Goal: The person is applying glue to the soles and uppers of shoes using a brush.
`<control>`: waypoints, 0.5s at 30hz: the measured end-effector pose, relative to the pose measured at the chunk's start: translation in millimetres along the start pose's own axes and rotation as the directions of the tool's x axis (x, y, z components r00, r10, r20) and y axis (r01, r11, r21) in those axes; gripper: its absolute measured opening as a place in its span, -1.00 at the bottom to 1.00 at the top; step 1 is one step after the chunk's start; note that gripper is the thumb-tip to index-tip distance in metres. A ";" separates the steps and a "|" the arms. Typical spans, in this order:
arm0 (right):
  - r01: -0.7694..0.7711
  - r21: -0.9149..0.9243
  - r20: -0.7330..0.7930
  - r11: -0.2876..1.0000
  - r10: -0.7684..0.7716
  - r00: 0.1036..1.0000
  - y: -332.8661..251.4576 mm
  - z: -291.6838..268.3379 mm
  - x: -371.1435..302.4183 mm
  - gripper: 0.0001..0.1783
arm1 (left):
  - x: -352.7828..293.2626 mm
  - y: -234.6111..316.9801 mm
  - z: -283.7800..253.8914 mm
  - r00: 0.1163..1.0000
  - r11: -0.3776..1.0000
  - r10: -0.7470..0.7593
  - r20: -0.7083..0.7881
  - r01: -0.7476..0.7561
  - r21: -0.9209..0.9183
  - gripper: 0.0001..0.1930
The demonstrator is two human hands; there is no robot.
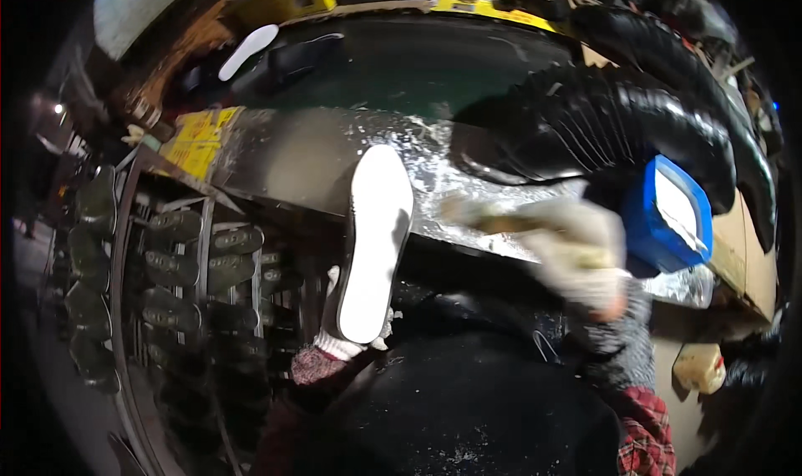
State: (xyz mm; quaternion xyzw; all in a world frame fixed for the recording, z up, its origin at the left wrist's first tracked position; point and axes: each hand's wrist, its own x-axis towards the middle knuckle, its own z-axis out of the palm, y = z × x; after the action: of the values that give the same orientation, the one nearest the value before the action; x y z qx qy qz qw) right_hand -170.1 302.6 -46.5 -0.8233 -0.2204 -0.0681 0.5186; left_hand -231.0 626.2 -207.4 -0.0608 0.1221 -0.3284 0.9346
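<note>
By our worktop [292, 154], a white sole [378, 234].
Our left hand [336, 344] grips it; our right hand [576, 246], near a blue tub [656, 255], blurs: we can't tell its grip.

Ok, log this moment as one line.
left hand: gloved, holding white-faced sole | right hand: gloved, motion-blurred, apparently gripping brush-like tool | beside right hand: blue tub, white inside

A worn, shiny-edged bench [292, 154] spans the middle and top of the frame; a metal rack [205, 246] stands at left, with grey floor [75, 422] at lower left, a small bright light [58, 108] at far left, and a pale panel [146, 12] at upper left
</note>
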 end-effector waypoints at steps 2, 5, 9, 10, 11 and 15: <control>0.270 0.059 0.096 0.961 -0.275 0.957 7.8 57.2 44.8 -0.76 | -2.7 17.2 -24.4 0.996 0.940 0.063 0.063 -0.080 0.331 -0.08; -0.149 0.463 0.043 0.874 0.146 0.988 53.0 97.0 95.0 -0.72 | -3.8 25.9 -32.0 0.999 0.991 -0.048 -0.002 0.048 0.126 -0.04; -0.310 0.441 0.184 0.842 0.253 0.950 35.2 74.0 75.1 -0.81 | -12.9 32.9 -55.6 0.991 0.997 -0.021 -0.134 0.031 0.076 -0.10; -0.352 0.365 0.199 0.862 0.297 0.934 34.0 68.2 52.7 -0.82 | -3.2 31.0 -51.9 0.967 0.992 0.006 -0.253 0.026 0.125 -0.12; -0.143 0.286 0.226 0.947 0.079 0.971 36.1 62.6 54.4 -0.82 | -9.1 24.3 -35.8 0.994 0.981 0.068 -0.083 -0.051 0.187 -0.17; -0.170 0.474 0.012 0.864 0.186 0.982 16.2 85.3 119.9 -0.73 | -8.1 36.7 -37.0 0.993 0.993 -0.065 0.097 0.054 0.109 -0.19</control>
State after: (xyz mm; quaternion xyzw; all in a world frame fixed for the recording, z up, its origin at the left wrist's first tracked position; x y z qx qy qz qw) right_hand -65.9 407.1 -57.7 -0.6872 -0.1447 0.0220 0.7115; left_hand -225.1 658.6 -248.7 -0.0312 0.0554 -0.3587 0.9313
